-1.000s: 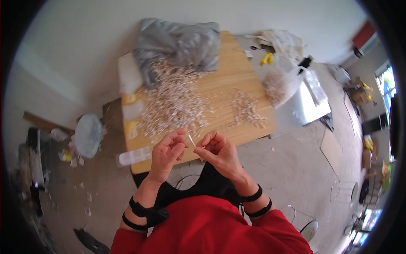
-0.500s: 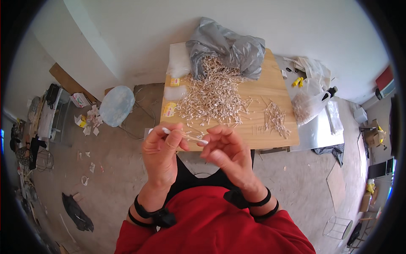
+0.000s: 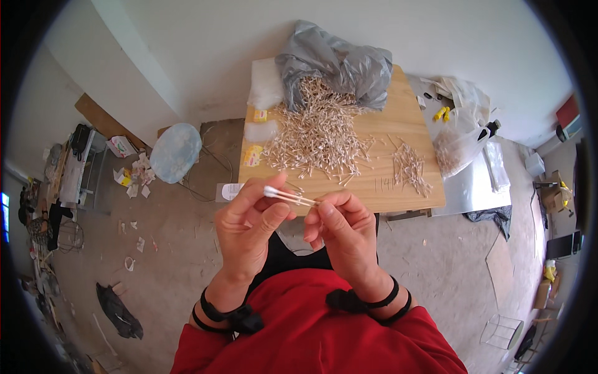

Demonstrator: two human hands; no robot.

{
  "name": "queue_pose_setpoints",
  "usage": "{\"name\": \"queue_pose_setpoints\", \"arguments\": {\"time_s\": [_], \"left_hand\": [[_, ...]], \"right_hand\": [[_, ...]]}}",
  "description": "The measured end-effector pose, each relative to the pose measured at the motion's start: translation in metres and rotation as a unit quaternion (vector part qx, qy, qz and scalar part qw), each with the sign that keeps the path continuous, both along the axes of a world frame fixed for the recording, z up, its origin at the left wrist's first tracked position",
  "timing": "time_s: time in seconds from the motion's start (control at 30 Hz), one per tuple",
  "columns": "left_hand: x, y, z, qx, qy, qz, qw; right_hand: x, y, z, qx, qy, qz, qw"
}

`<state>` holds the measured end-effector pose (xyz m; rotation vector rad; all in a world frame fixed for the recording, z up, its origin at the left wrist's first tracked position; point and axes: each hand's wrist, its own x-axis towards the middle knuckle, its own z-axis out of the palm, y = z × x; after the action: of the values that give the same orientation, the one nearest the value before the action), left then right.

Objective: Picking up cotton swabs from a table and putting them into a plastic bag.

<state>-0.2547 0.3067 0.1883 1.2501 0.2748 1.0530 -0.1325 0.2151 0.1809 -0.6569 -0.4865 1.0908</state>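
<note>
A few cotton swabs (image 3: 291,197) are held together as a small bundle above the table's front edge, their white tips to the left. My right hand (image 3: 344,227) pinches their right end between thumb and fingers. Beside the white tips is my left hand (image 3: 249,221), its thumb and index finger parted around the bundle; whether it touches the sticks is hard to see. Beyond both hands a large heap of loose cotton swabs (image 3: 317,137) spreads over the wooden table (image 3: 386,177). A smaller pile of swabs (image 3: 411,167) lies to its right.
A grey plastic bag (image 3: 336,65) spills onto the heap at the back. Small yellow packs (image 3: 252,156) and clear bags (image 3: 265,84) line the table's left side. A blue round stool (image 3: 175,153) stands left. To the right, a filled white plastic bag (image 3: 461,146) rests beside the table.
My right hand has closed on the right end of the cotton swabs. My left thumb and finger, pinching the left end before, have loosened. The view has shifted slightly.
</note>
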Motion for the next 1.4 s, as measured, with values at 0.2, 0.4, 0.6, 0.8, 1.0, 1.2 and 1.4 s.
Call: {"name": "queue_pose_setpoints", "arguments": {"time_s": [0.2, 0.4, 0.6, 0.8, 1.0, 1.2, 1.4], "left_hand": [[0.004, -0.002, 0.002, -0.03, 0.002, 0.024, 0.999], [0.001, 0.002, -0.003, -0.064, -0.004, 0.104, 0.993], [0.001, 0.004, -0.004, -0.074, -0.006, 0.111, 0.991], [0.0, 0.006, -0.017, -0.066, 0.032, 0.078, 0.994], [0.013, 0.001, -0.013, -0.029, 0.093, 0.059, 0.994], [0.016, 0.013, -0.035, 0.001, 0.139, 0.057, 0.989], [0.026, 0.021, -0.063, -0.077, 0.158, 0.066, 0.982]], "right_hand": [[-0.001, -0.001, -0.008, -0.001, -0.03, -0.03, 0.999], [-0.004, -0.001, -0.012, 0.052, -0.067, -0.019, 0.996], [-0.002, 0.002, -0.018, 0.032, -0.092, 0.001, 0.995], [0.002, 0.005, -0.029, 0.025, -0.093, -0.05, 0.994], [0.009, 0.003, -0.035, -0.008, -0.089, -0.088, 0.992], [0.02, 0.004, -0.052, -0.049, -0.12, -0.098, 0.987], [0.031, 0.009, -0.064, -0.088, -0.114, -0.076, 0.987]]}}
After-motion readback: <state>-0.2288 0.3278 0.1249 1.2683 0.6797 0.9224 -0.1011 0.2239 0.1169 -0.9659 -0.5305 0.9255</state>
